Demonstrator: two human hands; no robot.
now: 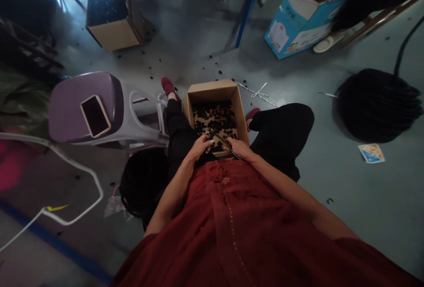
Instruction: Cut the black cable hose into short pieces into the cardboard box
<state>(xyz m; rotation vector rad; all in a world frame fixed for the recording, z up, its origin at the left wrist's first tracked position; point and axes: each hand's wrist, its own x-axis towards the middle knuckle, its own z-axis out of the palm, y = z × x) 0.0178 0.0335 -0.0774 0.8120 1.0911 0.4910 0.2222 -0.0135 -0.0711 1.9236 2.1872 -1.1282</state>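
Note:
My left hand [200, 145] is closed, its fingers pinching a short dark piece [212, 134] that looks like a cable end. Closed as well, my right hand [240, 148] grips a thin black cable [221, 138], whose tail runs back beneath the palm toward my lap. The two dark ends come close together between my hands; whether they touch I cannot make out. Just below them, between my feet, stands an open cardboard box [212, 87] with many small black pieces [215, 117] scattered over its bottom.
At left a purple-topped stool [68, 101] carries a phone [96, 116]. A second cardboard box [115, 35] holds dark pieces. A black coil [377, 103] lies right, near a small packet [371, 153]. Beyond are a blue-white carton [291, 22], a blue frame [245, 17] and another person's foot [327, 43].

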